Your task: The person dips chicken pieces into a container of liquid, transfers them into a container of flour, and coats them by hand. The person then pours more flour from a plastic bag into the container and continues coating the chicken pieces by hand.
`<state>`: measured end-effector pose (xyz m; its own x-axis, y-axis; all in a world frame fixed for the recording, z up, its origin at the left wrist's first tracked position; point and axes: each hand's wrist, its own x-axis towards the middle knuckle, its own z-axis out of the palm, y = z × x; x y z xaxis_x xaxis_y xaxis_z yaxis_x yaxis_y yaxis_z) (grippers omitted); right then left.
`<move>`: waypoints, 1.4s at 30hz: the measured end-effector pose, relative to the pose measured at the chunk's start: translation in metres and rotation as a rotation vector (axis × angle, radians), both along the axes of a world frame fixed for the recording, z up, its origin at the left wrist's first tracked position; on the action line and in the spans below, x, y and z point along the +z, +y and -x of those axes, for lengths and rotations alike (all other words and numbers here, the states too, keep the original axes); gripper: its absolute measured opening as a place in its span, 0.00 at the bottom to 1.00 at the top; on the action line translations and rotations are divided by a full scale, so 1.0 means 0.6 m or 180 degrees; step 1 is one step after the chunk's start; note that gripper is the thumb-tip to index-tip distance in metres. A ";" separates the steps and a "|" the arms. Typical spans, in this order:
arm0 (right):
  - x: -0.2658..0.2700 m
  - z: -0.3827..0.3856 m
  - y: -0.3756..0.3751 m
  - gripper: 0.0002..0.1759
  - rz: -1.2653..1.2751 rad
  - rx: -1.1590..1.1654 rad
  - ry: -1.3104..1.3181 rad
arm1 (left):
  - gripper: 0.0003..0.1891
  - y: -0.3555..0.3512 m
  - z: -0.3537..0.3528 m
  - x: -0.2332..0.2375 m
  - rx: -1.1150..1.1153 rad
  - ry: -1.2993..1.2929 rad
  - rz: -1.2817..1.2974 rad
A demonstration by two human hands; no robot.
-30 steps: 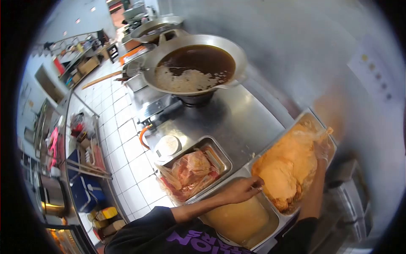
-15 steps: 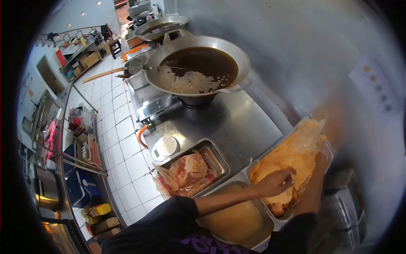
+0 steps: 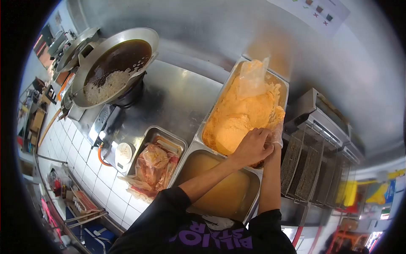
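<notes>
"Hands?"

"Left hand (image 3: pixel 251 146) bent at the cuff of the clear glove (image 3: pixel 277 134) on the right hand (image 3: pixel 278 120); whether the cuff is pinched can't be told. Right fingers coated and partly hidden, so open or closed can't be told."

"Orange powder (image 3: pixel 232 127)?"

"Heaped in the far metal tray (image 3: pixel 286 91), next to the pan of yellowish liquid (image 3: pixel 220 186)."

"Writing?"

"'BILLIO' and 'STAR' in purple on the black shirt (image 3: pixel 190 224), partly cut by folds. Wall sheet (image 3: pixel 338 15): ticks and crosses seen, small print unreadable."
</notes>
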<state>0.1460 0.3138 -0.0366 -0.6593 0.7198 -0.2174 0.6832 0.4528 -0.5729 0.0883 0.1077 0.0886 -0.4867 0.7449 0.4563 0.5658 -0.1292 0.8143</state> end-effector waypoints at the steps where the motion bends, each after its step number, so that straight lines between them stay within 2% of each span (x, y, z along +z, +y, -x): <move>1: 0.005 0.000 -0.002 0.33 -0.0049 0.0003 -0.0009 | 0.14 -0.003 -0.005 -0.005 0.0012 0.0032 0.0027; 9: 0.025 0.024 -0.023 0.33 -0.0315 0.0088 -0.0007 | 0.08 -0.008 -0.005 -0.024 0.0189 0.0770 0.0334; 11: 0.024 0.025 -0.027 0.32 -0.0345 0.0109 -0.0054 | 0.06 -0.011 -0.006 -0.022 -0.0219 0.0493 0.0240; 14: 0.019 0.022 -0.040 0.32 -0.0385 0.0128 -0.0163 | 0.06 -0.015 -0.032 -0.018 -0.0421 0.0488 0.0010; 18: 0.018 0.021 -0.055 0.32 -0.0575 0.0255 -0.0265 | 0.06 -0.031 -0.053 -0.022 -0.0377 0.0282 -0.0025; 21: 0.038 0.026 -0.068 0.32 -0.0974 0.0567 -0.0332 | 0.08 -0.053 -0.048 -0.041 -0.0372 -0.0014 0.0334; 23: 0.072 0.039 -0.092 0.32 -0.1345 0.0999 -0.0477 | 0.12 -0.094 -0.020 -0.045 -0.0060 0.0087 0.0024; 25: 0.110 0.053 -0.133 0.32 -0.1505 0.1515 -0.0897 | 0.13 -0.134 0.018 -0.052 0.0578 -0.0258 0.0146; 27: 0.174 0.076 -0.211 0.28 -0.1230 0.2072 -0.1587 | 0.16 -0.153 0.068 -0.090 0.1387 -0.0401 0.0321; 28: 0.199 0.087 -0.241 0.26 -0.1084 0.2352 -0.1918 | 0.16 -0.156 0.090 -0.099 0.1382 -0.0399 0.0351; 29: 0.207 0.092 -0.253 0.25 -0.0934 0.2627 -0.2248 | 0.19 -0.155 0.109 -0.107 0.1656 -0.0009 0.0653; 30: 0.194 0.095 -0.248 0.25 -0.0917 0.2620 -0.2243 | 0.21 -0.155 0.121 -0.117 0.1921 0.0390 0.0942; 33: 0.091 0.120 -0.195 0.30 -0.2129 0.2605 -0.1604 | 0.24 -0.146 0.146 -0.177 0.1691 0.0202 0.1065; 36: 0.014 0.153 -0.139 0.34 -0.2858 0.2610 -0.1153 | 0.23 -0.146 0.137 -0.144 0.1644 -0.0150 0.1275; 37: 0.007 0.191 -0.108 0.35 -0.2090 0.2600 -0.1815 | 0.23 -0.149 0.135 -0.148 0.1657 -0.0164 0.1301; 39: 0.010 0.220 -0.075 0.35 -0.1331 0.2586 -0.2424 | 0.23 -0.151 0.141 -0.151 0.1762 -0.0097 0.1207; 41: 0.021 0.207 -0.065 0.33 -0.0717 0.2439 -0.2324 | 0.24 -0.150 0.144 -0.146 0.1749 -0.0140 0.1481; 42: 0.025 0.191 -0.067 0.33 -0.0681 0.2432 -0.2359 | 0.24 -0.147 0.142 -0.145 0.1712 -0.0189 0.1734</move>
